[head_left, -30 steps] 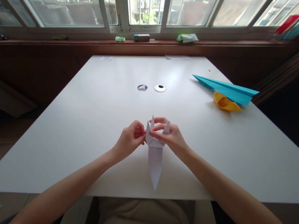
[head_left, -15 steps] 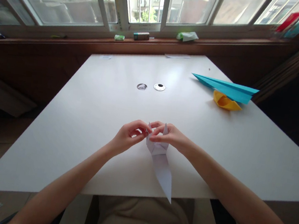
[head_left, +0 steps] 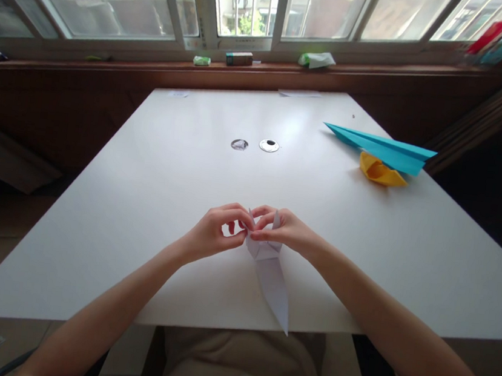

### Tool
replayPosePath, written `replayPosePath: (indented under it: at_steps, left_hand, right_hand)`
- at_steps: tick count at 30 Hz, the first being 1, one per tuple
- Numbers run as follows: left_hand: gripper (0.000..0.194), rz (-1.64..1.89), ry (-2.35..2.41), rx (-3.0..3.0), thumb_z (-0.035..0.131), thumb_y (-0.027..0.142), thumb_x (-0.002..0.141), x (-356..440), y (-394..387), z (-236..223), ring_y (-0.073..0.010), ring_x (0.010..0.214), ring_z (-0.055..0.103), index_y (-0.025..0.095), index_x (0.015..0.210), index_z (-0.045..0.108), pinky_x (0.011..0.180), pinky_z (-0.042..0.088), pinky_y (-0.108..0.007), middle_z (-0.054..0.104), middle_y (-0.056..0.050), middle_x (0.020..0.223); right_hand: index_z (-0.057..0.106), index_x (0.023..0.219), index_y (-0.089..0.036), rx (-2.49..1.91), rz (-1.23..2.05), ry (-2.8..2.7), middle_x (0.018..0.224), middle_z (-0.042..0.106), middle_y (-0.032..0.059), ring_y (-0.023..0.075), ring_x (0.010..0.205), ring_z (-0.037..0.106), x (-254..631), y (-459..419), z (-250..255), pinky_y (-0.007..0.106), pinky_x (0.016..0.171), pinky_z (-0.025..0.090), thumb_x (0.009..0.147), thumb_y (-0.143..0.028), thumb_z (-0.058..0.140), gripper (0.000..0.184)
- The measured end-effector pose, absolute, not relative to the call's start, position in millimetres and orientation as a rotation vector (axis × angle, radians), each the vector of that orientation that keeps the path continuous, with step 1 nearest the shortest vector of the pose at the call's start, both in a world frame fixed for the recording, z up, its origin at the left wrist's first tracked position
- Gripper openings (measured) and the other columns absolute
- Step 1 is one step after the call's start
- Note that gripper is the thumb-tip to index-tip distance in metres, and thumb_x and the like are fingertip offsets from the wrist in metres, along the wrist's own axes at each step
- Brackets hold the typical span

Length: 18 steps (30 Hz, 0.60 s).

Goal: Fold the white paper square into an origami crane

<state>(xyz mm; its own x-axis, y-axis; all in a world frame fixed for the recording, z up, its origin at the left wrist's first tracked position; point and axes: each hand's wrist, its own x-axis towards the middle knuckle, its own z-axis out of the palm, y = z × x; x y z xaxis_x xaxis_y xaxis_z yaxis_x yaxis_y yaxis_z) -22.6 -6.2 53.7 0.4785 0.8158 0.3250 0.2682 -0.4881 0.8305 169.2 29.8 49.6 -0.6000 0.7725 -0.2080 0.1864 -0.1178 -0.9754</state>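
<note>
A folded white paper (head_left: 273, 288) is held near the table's front edge, its long pointed flap reaching down toward me. Two more points stick up at its far end, between and behind my fingers. My left hand (head_left: 218, 230) pinches the left upright point with thumb and fingertips. From the other side, my right hand (head_left: 285, 229) grips the same far part, thumb and index finger meeting my left fingertips, with the right point standing up by its fingers. My fingers partly hide the folds there.
On the white table (head_left: 152, 170), a blue paper plane (head_left: 384, 148) and a yellow paper boat (head_left: 381, 171) lie at the right. Two round holes, a dark one (head_left: 239, 144) and a white-rimmed one (head_left: 269, 146), sit mid-table. Behind, the windowsill carries a small box (head_left: 239, 58) and a tissue pack (head_left: 317, 60).
The left fingers have shifted slightly, the index bending over the left point of the paper. Otherwise both hands and the paper stay nearly in place.
</note>
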Motion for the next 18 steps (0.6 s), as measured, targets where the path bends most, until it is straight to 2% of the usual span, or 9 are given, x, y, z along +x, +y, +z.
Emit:
replayPosePath:
  at_steps: [5, 11, 18]
  left_hand:
    - [0.018, 0.932, 0.894, 2.071, 0.053, 0.004, 0.075, -27, -4, 52, -0.0095, 0.072, 0.059, 0.017, 0.081, 0.064, 0.06, 0.048, -0.021, 0.064, -0.003, 0.084]
    - [0.01, 1.179, 0.941, 2.17, 0.058, 0.006, 0.075, -24, -5, 47, -0.0074, 0.064, 0.057, 0.015, 0.076, 0.062, 0.054, 0.047, -0.018, 0.063, -0.003, 0.079]
    - [0.01, 1.491, 0.942, 2.322, 0.063, 0.008, 0.075, -20, -8, 42, -0.0076, 0.068, 0.057, 0.018, 0.076, 0.062, 0.054, 0.047, -0.019, 0.056, -0.001, 0.079]
  right_hand:
    - [0.07, 0.059, -0.018, -1.096, 1.765, -1.735, 0.097, 0.057, 0.0035, 0.0149, 0.08, 0.055, 170, 29, 50, 0.029, 0.071, 0.042, 0.058, -0.027, 0.075, 0.011]
    - [0.071, 0.059, -0.019, -1.058, 1.685, -1.749, 0.102, 0.06, 0.0063, 0.0212, 0.093, 0.057, 171, 28, 55, 0.033, 0.076, 0.043, 0.058, -0.028, 0.076, 0.011]
    - [0.072, 0.063, -0.02, -0.973, 1.508, -1.705, 0.102, 0.058, 0.0059, 0.0205, 0.089, 0.058, 169, 23, 52, 0.032, 0.07, 0.045, 0.062, -0.032, 0.075, 0.012]
